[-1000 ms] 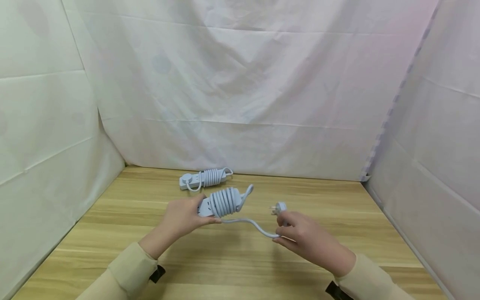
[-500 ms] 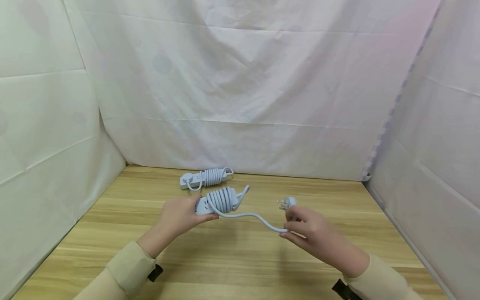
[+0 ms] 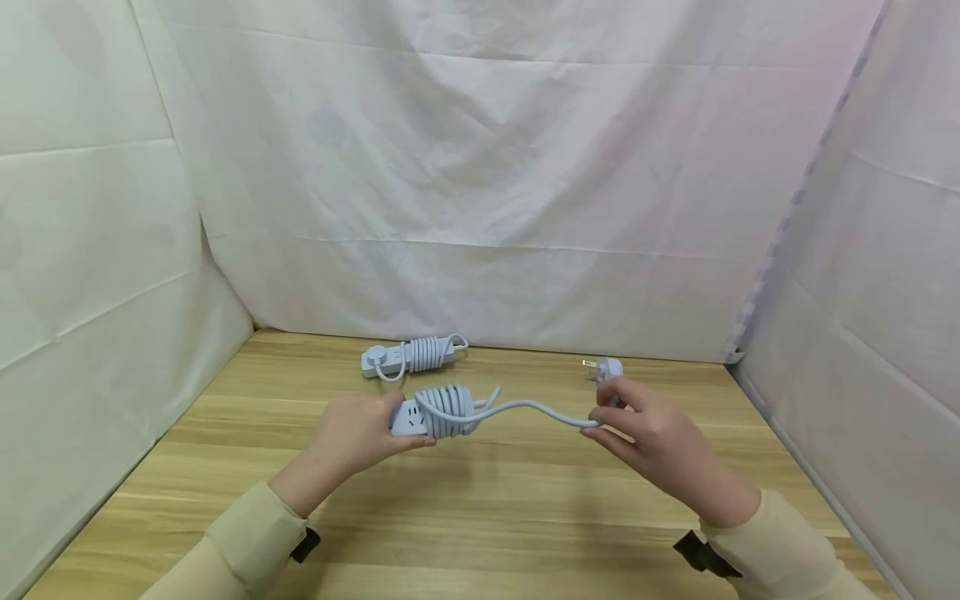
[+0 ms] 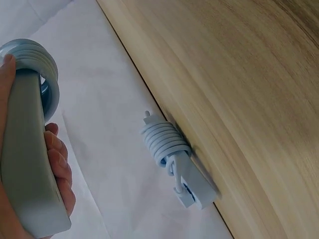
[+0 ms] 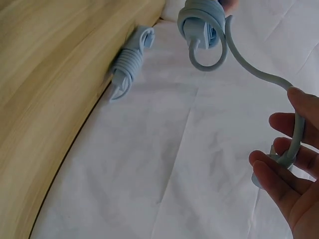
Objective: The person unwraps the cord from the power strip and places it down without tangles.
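A white power strip (image 3: pixel 408 418) with its cord wound round one end is gripped at its socket end by my left hand (image 3: pixel 352 437). In the left wrist view, my fingers (image 4: pixel 61 164) wrap the long side of the strip (image 4: pixel 30 149). A loose length of cord (image 3: pixel 525 405) runs from the coil to my right hand (image 3: pixel 652 437), which pinches it close to the plug (image 3: pixel 606 369). The plug's prongs point left. In the right wrist view, the cord (image 5: pixel 269 78) bends down through my fingers (image 5: pixel 279 184), and the plug (image 5: pixel 257 180) is mostly hidden behind them.
A second power strip (image 3: pixel 393 358), its cord wound and its plug seated in a socket, lies at the back of the wooden table (image 3: pixel 480 533). White cloth (image 3: pixel 487 167) hangs behind the table and along both sides.
My right hand has moved right and upward with the plug, drawing the loose cord straighter and raising it across the coil. My left hand has shifted only slightly, tilting the strip.
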`<state>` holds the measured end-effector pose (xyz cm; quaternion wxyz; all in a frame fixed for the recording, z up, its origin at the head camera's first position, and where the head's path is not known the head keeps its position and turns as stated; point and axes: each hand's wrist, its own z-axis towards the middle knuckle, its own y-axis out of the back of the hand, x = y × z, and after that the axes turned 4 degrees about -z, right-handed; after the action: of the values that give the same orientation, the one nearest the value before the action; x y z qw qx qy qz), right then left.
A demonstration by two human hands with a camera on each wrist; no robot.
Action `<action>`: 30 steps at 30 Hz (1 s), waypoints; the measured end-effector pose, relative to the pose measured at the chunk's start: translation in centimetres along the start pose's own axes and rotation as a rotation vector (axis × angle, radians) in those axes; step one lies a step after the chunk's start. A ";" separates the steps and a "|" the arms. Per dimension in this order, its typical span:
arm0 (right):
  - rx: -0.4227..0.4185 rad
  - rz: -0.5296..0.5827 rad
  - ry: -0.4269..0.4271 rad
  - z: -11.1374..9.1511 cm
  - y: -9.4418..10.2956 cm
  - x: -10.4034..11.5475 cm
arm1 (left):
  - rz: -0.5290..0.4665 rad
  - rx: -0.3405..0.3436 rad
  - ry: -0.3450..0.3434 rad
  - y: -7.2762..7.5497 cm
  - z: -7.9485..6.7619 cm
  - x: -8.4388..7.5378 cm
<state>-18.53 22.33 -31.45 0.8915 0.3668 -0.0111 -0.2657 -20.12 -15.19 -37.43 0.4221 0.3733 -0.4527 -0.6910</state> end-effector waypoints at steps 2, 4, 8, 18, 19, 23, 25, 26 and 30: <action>-0.017 -0.018 0.004 0.1 0.0 -0.3 | 0.019 -0.004 -0.023 0.1 -0.1 0.0; -0.031 -0.032 0.003 0.1 0.0 -0.7 | 0.035 -0.004 -0.049 0.2 -0.2 0.1; -0.051 -0.046 -0.007 0.2 -0.1 -1.6 | 0.044 -0.015 -0.102 0.2 -0.5 0.0; 0.034 -0.090 -0.129 -0.3 -0.7 -3.5 | 0.070 -0.068 -0.192 0.4 -0.8 -0.6; 0.037 -0.094 -0.135 -0.4 -0.8 -3.7 | 0.071 -0.072 -0.199 0.4 -0.9 -0.7; 0.058 -0.103 -0.159 -0.6 -1.4 -4.5 | 0.074 -0.088 -0.231 0.4 -1.0 -1.0; 0.077 -0.109 -0.178 -0.7 -1.8 -4.9 | 0.072 -0.104 -0.254 0.4 -1.1 -1.2; 0.086 -0.109 -0.187 -0.7 -2.0 -5.1 | 0.072 -0.111 -0.263 0.4 -1.1 -1.3; 0.127 -0.118 -0.235 -1.0 -3.1 -5.8 | 0.072 -0.143 -0.294 0.3 -1.0 -1.7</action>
<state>-24.77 23.96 -33.24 0.8419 0.3890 -0.1105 -0.3574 -18.55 -14.04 -37.20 0.4011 0.2209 -0.4724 -0.7531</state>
